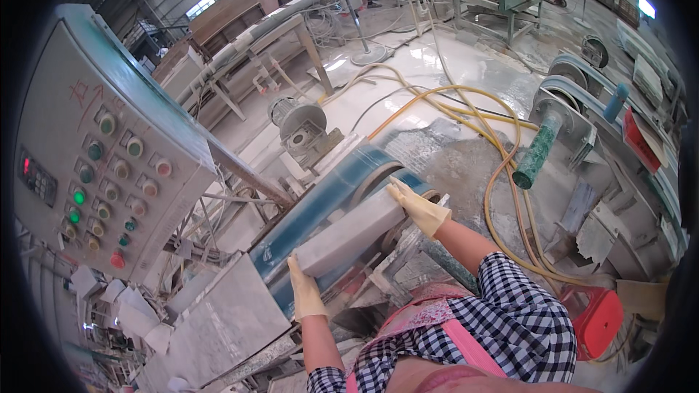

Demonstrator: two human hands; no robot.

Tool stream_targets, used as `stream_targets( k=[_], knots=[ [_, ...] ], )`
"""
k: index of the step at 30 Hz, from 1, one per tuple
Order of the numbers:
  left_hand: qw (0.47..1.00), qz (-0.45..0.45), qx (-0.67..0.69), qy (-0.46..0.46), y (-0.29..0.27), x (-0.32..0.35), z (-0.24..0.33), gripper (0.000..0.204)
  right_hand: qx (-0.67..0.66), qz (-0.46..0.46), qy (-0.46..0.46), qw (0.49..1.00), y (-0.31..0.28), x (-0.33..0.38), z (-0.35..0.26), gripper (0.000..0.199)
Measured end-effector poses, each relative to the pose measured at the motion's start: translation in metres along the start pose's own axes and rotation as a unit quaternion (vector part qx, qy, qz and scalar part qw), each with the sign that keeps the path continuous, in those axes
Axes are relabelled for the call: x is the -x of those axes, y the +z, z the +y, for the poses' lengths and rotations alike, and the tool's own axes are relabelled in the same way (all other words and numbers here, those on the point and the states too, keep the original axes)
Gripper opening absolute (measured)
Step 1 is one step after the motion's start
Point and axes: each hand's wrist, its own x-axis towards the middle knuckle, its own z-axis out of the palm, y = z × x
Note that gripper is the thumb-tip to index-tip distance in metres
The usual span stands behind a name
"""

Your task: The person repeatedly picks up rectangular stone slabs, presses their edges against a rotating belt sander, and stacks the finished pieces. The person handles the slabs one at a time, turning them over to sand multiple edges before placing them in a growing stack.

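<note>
A long, pale grey stone bar [353, 231] lies slantwise in front of me on a belt sanding machine with a wide blue belt [320, 188]. My left hand [306, 291], in a cream rubber glove, presses on the bar's near left end with its fingers together. At the far right end my right hand [420, 209], gloved the same way, grips the bar with its fingers over the edge. The bar's underside is hidden, so I cannot tell how it meets the belt.
A control panel [95, 167] with lit green buttons stands at the left. A flat stone slab [222, 320] lies beside the belt. An electric motor [297, 125] sits beyond it. Yellow hoses [495, 142] cross the wet floor. A red plastic stool-like object [598, 320] is at my right.
</note>
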Motion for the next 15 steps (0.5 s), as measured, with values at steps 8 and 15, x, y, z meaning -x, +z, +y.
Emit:
stream_targets(
  k=[8, 15],
  knots=[
    [0.996, -0.026, -0.08, 0.026, 0.015, 0.014, 0.008, 0.075, 0.103, -0.11, -0.048, 0.987, -0.004, 0.018, -0.026, 0.077],
    [0.998, -0.045, -0.026, -0.028, 0.017, 0.014, 0.016, 0.073, 0.113, -0.104, -0.011, 0.988, -0.006, 0.01, -0.034, 0.078]
  ],
)
